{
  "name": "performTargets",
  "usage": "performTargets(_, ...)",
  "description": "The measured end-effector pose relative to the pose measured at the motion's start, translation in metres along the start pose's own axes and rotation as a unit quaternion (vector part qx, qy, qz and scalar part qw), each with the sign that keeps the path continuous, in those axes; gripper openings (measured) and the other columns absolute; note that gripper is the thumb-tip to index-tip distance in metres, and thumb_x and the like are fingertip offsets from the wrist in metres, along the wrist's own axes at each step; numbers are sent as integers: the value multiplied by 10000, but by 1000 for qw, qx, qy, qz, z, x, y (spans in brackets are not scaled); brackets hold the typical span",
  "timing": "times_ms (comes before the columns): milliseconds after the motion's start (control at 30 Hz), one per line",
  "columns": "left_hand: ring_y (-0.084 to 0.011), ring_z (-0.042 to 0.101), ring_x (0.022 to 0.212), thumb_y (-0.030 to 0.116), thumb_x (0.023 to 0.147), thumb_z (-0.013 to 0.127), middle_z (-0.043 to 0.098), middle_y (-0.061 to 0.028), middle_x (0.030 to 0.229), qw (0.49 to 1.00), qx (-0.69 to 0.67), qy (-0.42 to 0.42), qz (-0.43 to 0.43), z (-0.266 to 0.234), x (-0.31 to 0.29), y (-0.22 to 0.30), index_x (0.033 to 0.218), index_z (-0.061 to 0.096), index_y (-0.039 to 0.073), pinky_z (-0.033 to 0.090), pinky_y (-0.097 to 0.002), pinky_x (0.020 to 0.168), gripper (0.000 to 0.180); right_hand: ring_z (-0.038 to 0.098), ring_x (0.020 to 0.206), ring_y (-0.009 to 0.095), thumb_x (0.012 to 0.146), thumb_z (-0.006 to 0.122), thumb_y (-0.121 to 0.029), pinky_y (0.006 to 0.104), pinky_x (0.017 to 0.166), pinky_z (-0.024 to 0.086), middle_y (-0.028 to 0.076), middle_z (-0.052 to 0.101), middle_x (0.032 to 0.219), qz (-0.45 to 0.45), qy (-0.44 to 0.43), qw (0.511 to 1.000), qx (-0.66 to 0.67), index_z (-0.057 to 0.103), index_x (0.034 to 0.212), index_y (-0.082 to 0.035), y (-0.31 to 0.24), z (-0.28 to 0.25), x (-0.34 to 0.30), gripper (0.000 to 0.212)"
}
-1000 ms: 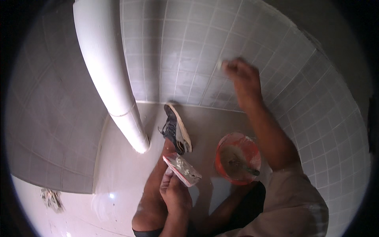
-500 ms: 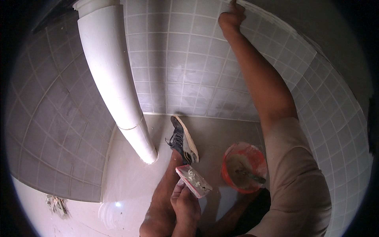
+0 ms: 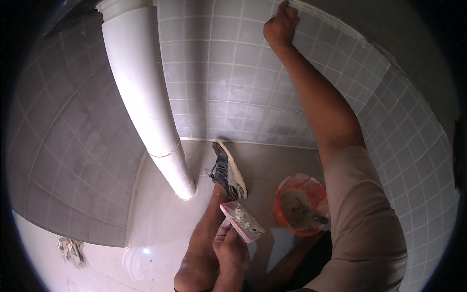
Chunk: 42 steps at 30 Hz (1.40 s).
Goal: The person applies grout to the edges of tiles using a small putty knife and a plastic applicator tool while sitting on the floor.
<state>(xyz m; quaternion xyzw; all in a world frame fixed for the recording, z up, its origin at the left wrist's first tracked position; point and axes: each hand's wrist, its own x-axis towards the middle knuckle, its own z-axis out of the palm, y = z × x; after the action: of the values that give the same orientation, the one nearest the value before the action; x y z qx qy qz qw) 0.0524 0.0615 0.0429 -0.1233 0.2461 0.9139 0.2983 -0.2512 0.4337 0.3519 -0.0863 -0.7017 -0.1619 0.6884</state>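
My left hand [image 3: 231,246] is closed on the edge of a small flat rectangular board [image 3: 235,230] with red edges. On top of the board sits a lump of pale, wet paste [image 3: 243,217]. My right arm reaches up and forward, and my right hand [image 3: 282,28] is at the upper edge of the tiled wall [image 3: 233,68]. Its fingers are bent together at the top rim of the picture; whatever they hold is hidden or too small to make out.
An orange-red bucket [image 3: 318,191] with greyish mix and a dark-handled tool [image 3: 314,217] stands on the floor right of my leg. A thick white pipe [image 3: 134,78] rises at the left. My shoe [image 3: 228,170] rests near the wall. Debris [image 3: 72,250] lies lower left.
My right hand has shifted slightly left and down along the wall's upper edge. The left hand and board have moved only a little right with the view.
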Motion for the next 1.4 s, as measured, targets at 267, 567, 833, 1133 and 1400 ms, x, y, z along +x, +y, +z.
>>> performTargets(267, -251, 672, 1018, 38, 918, 558, 656, -160, 1157, 1000, -15, -4, -5, -2, -4, 4, 1239, 557, -51, 553, -400, 900, 333, 426, 1232, 433, 843, 512, -8, 536, 994, 439, 267, 385, 1390, 151, -203, 967, -1, 261, 1510, 76, -61, -32, 27, 718)
performTargets(567, -248, 670, 1026, 28, 913, 558, 656, -157, 1164, 1000, -6, -8, -14, 2, -1, 1, 1236, 560, -59, 544, -391, 926, 335, 577, 1022, 280, 957, 535, -76, 378, 937, 442, 137, 609, 1075, 368, 59, 830, 416, 546, 1288, 4, -1, 23, 30, 340)
performTargets(833, -249, 670, 1056, 23, 902, 559, 659, -167, 1176, 1000, -12, -10, -17, 6, -3, 4, 1232, 564, -69, 538, -401, 950, 342, 523, 1162, 328, 943, 527, -145, 465, 953, 464, 140, 555, 1274, 248, 31, 964, 93, 511, 1372, -25, -27, 28, 41, 446)
performTargets(1133, -255, 671, 1055, 17, 887, 572, 660, -174, 1174, 1000, -11, 9, -25, 7, -10, 15, 1216, 560, -83, 533, -395, 959, 344, 446, 1256, 408, 869, 537, -113, 593, 991, 418, 150, 416, 1477, 257, -166, 951, 36, 318, 1538, -75, -89, 38, 37, 705)
performTargets(1400, -250, 671, 1057, 21, 897, 558, 657, -168, 1183, 999, -10, -11, -30, 13, -8, 13, 1243, 552, -67, 533, -399, 959, 357, 488, 1169, 426, 888, 537, -123, 574, 865, 490, 142, 532, 1298, 198, -41, 979, -8, 462, 1469, -97, -18, 21, 27, 586)
